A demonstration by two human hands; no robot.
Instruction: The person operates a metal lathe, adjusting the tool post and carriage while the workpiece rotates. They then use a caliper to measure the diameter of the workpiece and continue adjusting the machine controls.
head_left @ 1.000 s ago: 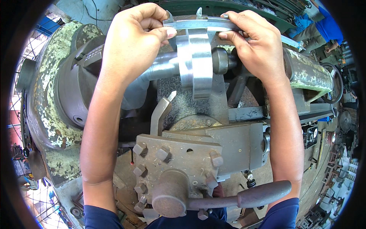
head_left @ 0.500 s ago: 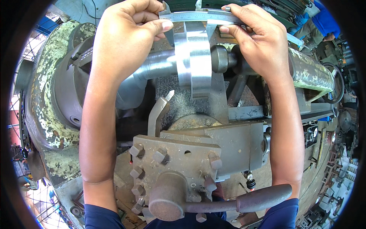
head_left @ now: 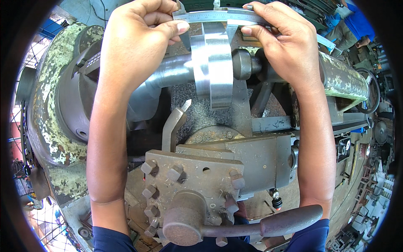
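Note:
A steel vernier caliper (head_left: 205,17) spans the top of a shiny stepped metal disc (head_left: 220,69), its long jaws on either side of the disc's upper rim. My left hand (head_left: 140,46) pinches the caliper's fixed-jaw end between thumb and fingers. At the sliding-jaw end, my right hand (head_left: 289,44) grips the slide and beam with thumb below and fingers above. The disc sits on a turned shaft (head_left: 174,70) between the lathe chuck (head_left: 79,96) and the tailstock centre (head_left: 243,64). Whether both jaws touch the metal I cannot tell.
Nearer me stands the tool post (head_left: 193,176) with several square-headed bolts and a long lever handle (head_left: 289,220). A bent cutting tool (head_left: 176,124) points up toward the disc. Metal chips cover the carriage. Another person in blue (head_left: 359,21) is at the far right.
Both hands and the caliper have barely shifted, moving slightly left. The grip stays the same, and the disc keeps its place.

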